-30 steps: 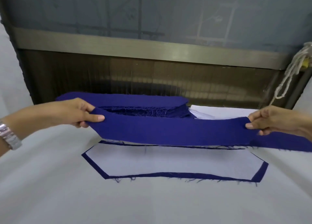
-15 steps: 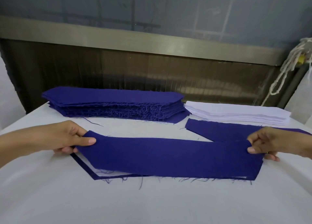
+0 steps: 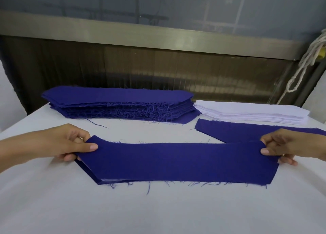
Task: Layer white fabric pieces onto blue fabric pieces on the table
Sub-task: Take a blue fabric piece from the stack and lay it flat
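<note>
A long blue fabric piece (image 3: 176, 161) lies across the middle of the white table (image 3: 158, 209), covering an earlier layered set; only a sliver of white and a blue edge (image 3: 88, 170) peek out at its lower left. My left hand (image 3: 70, 144) pinches its left end and my right hand (image 3: 285, 147) pinches its right end. A tall stack of blue pieces (image 3: 120, 105) sits at the back left. A stack of white pieces (image 3: 252, 112) sits at the back right.
Another single blue piece (image 3: 247, 129) lies in front of the white stack, running off to the right under my right hand. A dark ribbed wall with a metal rail stands behind the table. A white rope (image 3: 307, 57) hangs at the upper right.
Both hands have brought the blue piece down from in front of the stacks and laid it over the white-on-blue set, which is now almost fully covered.
</note>
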Available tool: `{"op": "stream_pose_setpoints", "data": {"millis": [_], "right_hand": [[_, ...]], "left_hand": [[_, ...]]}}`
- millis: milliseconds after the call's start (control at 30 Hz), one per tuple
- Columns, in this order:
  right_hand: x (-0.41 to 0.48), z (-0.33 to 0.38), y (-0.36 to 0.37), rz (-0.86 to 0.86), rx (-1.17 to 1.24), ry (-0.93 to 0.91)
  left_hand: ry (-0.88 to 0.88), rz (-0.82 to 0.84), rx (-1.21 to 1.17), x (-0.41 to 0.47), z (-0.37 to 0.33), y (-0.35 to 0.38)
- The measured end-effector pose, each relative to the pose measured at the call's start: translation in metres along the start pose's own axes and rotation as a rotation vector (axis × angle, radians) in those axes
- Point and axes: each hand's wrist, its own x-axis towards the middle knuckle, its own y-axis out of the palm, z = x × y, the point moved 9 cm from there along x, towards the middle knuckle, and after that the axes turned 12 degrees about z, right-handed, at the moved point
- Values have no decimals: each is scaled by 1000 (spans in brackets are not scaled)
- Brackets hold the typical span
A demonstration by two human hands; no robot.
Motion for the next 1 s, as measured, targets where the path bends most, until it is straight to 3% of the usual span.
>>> {"op": "stream_pose_setpoints", "data": {"millis": [467, 1000], "right_hand": [[13, -34, -18, -43, 21, 71], [2, -5, -1, -40, 8, 23]], "left_hand": [[-84, -69, 111, -10, 2, -6], [-111, -165, 183, -12, 3, -11]]}}
